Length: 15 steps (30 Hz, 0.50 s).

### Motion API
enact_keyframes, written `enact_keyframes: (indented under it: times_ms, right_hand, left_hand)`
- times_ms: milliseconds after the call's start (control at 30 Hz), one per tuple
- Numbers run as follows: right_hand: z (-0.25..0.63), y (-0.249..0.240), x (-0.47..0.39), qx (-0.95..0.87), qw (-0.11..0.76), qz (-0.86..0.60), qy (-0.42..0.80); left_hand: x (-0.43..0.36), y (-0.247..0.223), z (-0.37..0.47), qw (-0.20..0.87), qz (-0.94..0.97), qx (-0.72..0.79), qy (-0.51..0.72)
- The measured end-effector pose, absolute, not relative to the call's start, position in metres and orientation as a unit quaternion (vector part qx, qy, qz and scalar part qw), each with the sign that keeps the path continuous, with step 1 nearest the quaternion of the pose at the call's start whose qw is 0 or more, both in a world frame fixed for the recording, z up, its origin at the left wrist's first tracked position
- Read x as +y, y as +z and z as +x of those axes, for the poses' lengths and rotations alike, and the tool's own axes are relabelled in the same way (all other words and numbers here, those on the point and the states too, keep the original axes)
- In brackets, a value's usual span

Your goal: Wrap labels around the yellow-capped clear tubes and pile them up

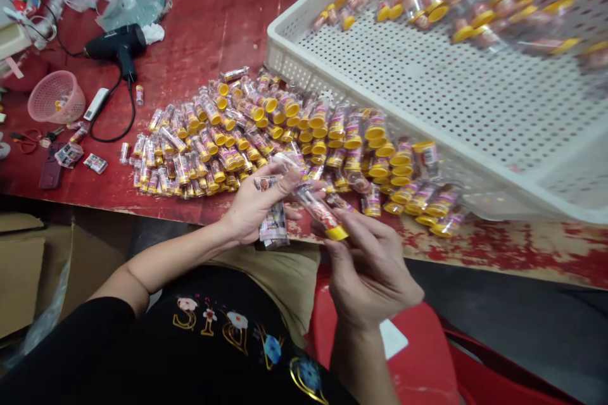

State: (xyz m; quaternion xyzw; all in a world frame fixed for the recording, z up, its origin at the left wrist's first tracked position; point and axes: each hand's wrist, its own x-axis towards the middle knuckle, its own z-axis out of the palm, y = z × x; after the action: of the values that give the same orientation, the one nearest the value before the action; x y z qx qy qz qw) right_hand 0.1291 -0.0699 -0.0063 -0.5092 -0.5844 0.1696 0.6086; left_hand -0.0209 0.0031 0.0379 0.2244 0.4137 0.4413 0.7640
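My right hand (373, 262) grips a clear tube (319, 207) by its yellow-capped end, between thumb and fingers. Pinkish-white pieces show inside the tube, which tilts with its far end up toward my left hand (254, 202). Closed around a few flat printed plastic sleeves (273, 226), my left hand also has its thumb and fingertips by the tube's far end. A clear piece shows at those fingertips, too blurred to tell apart from the tube. Just beyond both hands lies a large pile of labelled tubes with yellow caps (228, 139).
A white perforated crate (418, 88) at the right holds more yellow-capped tubes (437, 6). At the left are a black heat gun (118, 44) with its cord, a pink basket (57, 98), red-handled scissors (28, 139) and loose sleeves (95, 163). A red stool (418, 354) stands below the table edge.
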Motion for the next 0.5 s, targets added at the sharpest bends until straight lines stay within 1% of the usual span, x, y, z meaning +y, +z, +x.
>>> enact_keyframes:
  times_ms: [67,167,200,267,333,367,433,500]
  right_hand:
    - [0.124,-0.010,-0.074,-0.544,0.627,-0.529,0.179]
    - [0.117,-0.015,-0.077,-0.479,0.654,-0.528,0.255]
    - [0.116,-0.016,-0.077,-0.470,0.662,-0.528,0.250]
    - [0.117,-0.016,-0.075,-0.503,0.659,-0.531,0.174]
    - [0.120,-0.015,-0.073,-0.570,0.630,-0.522,0.080]
    - [0.122,-0.015,-0.072,-0.593,0.616,-0.515,0.054]
    - [0.125,-0.014,-0.072,-0.600,0.610,-0.514,0.059]
    - [0.125,-0.014,-0.073,-0.570,0.624,-0.518,0.131]
  left_hand:
    - [0.001,0.038,-0.020,0.780,0.216,0.403,0.427]
    - [-0.001,0.040,-0.019,0.788,0.217,0.400,0.415]
    - [-0.002,0.040,-0.018,0.791,0.218,0.399,0.410]
    - [-0.001,0.042,-0.018,0.799,0.215,0.396,0.398]
    - [0.000,0.042,-0.019,0.804,0.210,0.396,0.390]
    - [0.001,0.042,-0.020,0.806,0.210,0.394,0.388]
    - [0.002,0.042,-0.021,0.811,0.214,0.383,0.387]
    - [0.003,0.042,-0.022,0.811,0.220,0.375,0.393]
